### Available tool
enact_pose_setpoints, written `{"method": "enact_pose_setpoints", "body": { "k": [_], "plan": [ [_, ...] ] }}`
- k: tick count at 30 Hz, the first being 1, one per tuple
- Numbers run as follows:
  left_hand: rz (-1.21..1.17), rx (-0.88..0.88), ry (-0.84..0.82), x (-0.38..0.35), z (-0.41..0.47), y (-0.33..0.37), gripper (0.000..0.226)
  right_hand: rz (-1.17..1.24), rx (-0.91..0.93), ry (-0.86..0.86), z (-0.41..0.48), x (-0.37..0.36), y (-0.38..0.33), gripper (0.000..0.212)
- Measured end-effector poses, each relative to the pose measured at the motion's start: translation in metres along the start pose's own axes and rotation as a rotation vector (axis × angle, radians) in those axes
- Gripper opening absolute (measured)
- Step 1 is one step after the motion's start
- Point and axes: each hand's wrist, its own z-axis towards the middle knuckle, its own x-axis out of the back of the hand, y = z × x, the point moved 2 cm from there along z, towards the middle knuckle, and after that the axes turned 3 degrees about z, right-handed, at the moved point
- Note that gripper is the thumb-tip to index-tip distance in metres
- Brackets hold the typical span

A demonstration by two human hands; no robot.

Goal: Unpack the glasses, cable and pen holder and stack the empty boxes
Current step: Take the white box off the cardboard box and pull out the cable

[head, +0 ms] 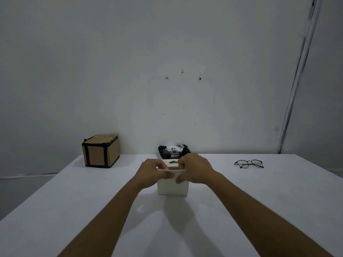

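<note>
1. Broadly, a white table (74, 210) fills the lower part of the room, its far edge running along a pale wall (167, 52); wide bare stretches of tabletop lie open to the left, to the right and in front of the person.
2. At the far left corner stands a brown cardboard box (101, 150) with black tape along its edges, closed, close to the left edge of the table and well apart from everything else. What it holds cannot be seen.
3. In the middle of the table sits a small white box (173, 186), upright, with its top open and something dark just visible inside; what that is cannot be told.
4. Both bare forearms reach in from the near edge. The left hand (155, 172) pinches the near rim of the white box between thumb and fingers, and the right hand (194, 168) grips the same rim from the other side, fingers curled over the top.
5. Just behind the white box, against the wall, lies a crumpled black bag (173, 151) with something pale and shiny showing in its open top.
6. The glasses (249, 163) lie unfolded on the far right of the table, out of any box, clear of the right edge.
</note>
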Motion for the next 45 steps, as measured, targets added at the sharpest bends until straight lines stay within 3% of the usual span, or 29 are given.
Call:
{"method": "enact_pose_setpoints", "body": {
  "k": [7,9,12,14,17,21,28,36,39,42,45],
  "plan": [
    [-0.109,-0.078,-0.064,-0.001,-0.005,0.000,0.020,0.267,-0.028,-0.039,-0.002,0.001,0.009,0.046],
    [-0.132,-0.049,-0.056,0.000,-0.006,0.002,0.029,0.355,-0.050,-0.064,-0.004,0.004,0.010,0.045],
    [0.028,-0.071,-0.047,-0.001,-0.007,0.004,0.029,0.463,-0.111,-0.107,-0.003,0.008,0.010,0.032],
    [0.174,-0.112,-0.004,-0.005,-0.007,0.002,0.035,0.449,-0.141,-0.137,0.000,0.009,0.010,0.023],
    [0.272,-0.102,0.094,-0.007,-0.003,-0.001,0.041,0.368,-0.153,-0.159,0.003,0.007,0.008,0.027],
    [0.263,-0.051,0.065,-0.004,0.000,-0.001,0.030,0.340,-0.176,-0.201,0.006,0.009,0.004,0.006],
    [0.211,-0.083,0.040,-0.005,0.002,0.002,0.016,0.155,-0.191,-0.408,0.012,0.010,-0.008,0.037],
    [0.223,-0.052,0.023,-0.008,0.000,-0.002,0.041,-0.086,-0.193,-0.461,0.016,0.000,-0.014,0.039],
    [0.248,-0.074,0.007,-0.009,0.000,-0.005,0.046,-0.038,-0.170,-0.464,0.016,0.002,-0.011,0.038],
    [0.265,-0.101,-0.008,-0.012,-0.001,-0.008,0.048,0.136,-0.201,-0.460,0.012,0.001,-0.006,0.022],
    [0.222,-0.114,0.060,-0.013,-0.003,-0.005,0.029,0.228,-0.211,-0.423,0.010,-0.001,-0.002,0.016]
  ]
}}
